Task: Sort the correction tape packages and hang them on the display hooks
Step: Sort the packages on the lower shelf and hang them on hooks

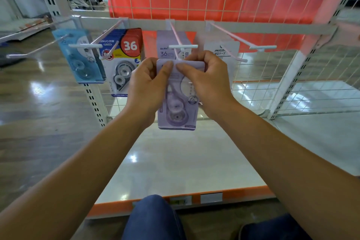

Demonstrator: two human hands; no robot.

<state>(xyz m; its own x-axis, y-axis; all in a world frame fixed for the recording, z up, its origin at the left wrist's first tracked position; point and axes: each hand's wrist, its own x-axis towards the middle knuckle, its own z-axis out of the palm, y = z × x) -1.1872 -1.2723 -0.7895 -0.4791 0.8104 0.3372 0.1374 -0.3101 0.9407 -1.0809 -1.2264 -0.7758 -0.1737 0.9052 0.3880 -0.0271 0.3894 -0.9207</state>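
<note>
Two hands, the left hand [148, 83] and the right hand [206, 81], pinch the top of the purple correction tape pack [178, 107] just below the hook [175, 34], likely to slip its hole on where matching purple packs [165, 44] hang.

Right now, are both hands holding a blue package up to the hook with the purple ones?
No. The head view shows the package is purple, not blue. The left hand and right hand do hold it up to the hook with the hanging purple packages.
</note>
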